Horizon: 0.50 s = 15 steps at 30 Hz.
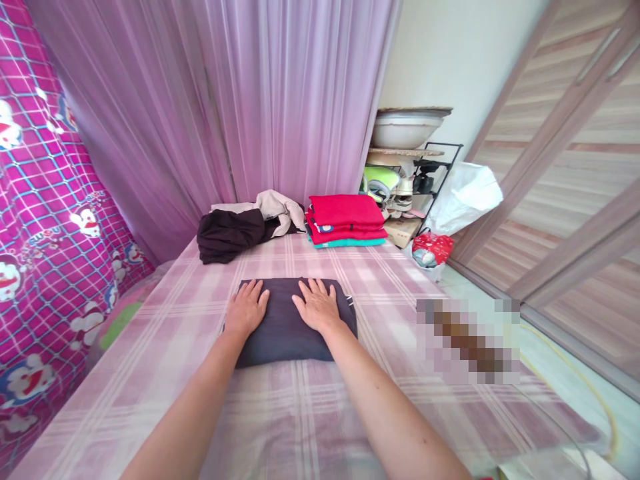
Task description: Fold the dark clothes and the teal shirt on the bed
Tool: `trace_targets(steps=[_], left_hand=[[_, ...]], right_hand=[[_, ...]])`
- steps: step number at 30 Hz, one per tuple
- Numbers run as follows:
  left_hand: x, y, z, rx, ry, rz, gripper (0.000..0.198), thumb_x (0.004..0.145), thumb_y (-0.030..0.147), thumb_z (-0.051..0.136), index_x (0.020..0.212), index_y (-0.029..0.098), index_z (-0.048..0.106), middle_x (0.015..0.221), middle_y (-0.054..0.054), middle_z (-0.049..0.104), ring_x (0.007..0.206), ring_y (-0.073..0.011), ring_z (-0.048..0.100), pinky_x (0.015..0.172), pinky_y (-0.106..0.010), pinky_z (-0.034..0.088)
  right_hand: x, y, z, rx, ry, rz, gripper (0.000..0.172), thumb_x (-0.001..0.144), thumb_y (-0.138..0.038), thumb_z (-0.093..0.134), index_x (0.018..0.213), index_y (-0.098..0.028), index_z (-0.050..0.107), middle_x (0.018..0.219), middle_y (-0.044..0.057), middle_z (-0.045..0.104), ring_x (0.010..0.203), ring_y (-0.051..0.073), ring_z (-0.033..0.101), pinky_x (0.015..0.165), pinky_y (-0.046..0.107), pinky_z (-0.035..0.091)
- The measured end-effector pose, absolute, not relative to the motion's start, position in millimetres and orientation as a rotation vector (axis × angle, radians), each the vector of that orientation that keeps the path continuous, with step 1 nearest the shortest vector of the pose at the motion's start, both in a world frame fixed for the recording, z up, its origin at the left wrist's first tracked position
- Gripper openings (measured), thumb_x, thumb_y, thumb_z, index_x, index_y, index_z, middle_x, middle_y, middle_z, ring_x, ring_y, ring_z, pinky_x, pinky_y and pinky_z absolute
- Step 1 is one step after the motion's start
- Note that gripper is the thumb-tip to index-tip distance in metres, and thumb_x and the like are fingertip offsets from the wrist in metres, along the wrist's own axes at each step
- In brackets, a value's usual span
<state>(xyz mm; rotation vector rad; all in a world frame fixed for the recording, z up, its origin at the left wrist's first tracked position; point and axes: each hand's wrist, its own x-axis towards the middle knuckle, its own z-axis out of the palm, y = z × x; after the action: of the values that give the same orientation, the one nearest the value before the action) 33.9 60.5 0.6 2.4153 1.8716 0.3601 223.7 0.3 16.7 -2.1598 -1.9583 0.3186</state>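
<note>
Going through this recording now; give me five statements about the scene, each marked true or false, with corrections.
1. The left hand and right hand both rest on a folded dark grey fabric garment. True.
2. A neat stack of folded red and teal clothes sits to the right of a rumpled black cloth. True.
3. The left hand is clenched into a fist. False: it lies flat and open.
4. The bed-like surface is covered in solid green fabric. False: the cover is pink-and-white plaid cloth.
5. The stack touches the right hand. False: it lies apart, farther away.

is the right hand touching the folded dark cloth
Touching. The head view shows the right hand laid flat on top of the folded dark cloth, with no gap visible beneath it.
</note>
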Motion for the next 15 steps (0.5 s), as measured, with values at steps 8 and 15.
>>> trace_targets(steps=[8,15], left_hand=[[1,49,-8,2.358,1.919,0.298,0.059,0.099,0.045,0.025,0.152,0.021,0.035,0.16,-0.007,0.031,0.147,-0.0268,0.03,0.117,-0.046,0.031],[-13,26,-12,2.292,1.964,0.389,0.057,0.099,0.038,0.026,0.151,0.016,0.034,0.159,-0.013,0.033,0.145,-0.0253,0.034,0.117,-0.046,0.03]], right_hand=[[245,-31,9,-2.242,-1.9,0.268,0.062,0.101,-0.052,0.022,0.155,-0.023,0.031,0.162,0.011,0.024,0.149,0.026,0.019,0.119,0.048,0.011],[249,-55,1,-2.239,-1.881,0.198,0.06,0.102,-0.048,0.024,0.153,-0.019,0.035,0.16,0.011,0.03,0.148,0.024,0.023,0.119,0.044,0.014]])
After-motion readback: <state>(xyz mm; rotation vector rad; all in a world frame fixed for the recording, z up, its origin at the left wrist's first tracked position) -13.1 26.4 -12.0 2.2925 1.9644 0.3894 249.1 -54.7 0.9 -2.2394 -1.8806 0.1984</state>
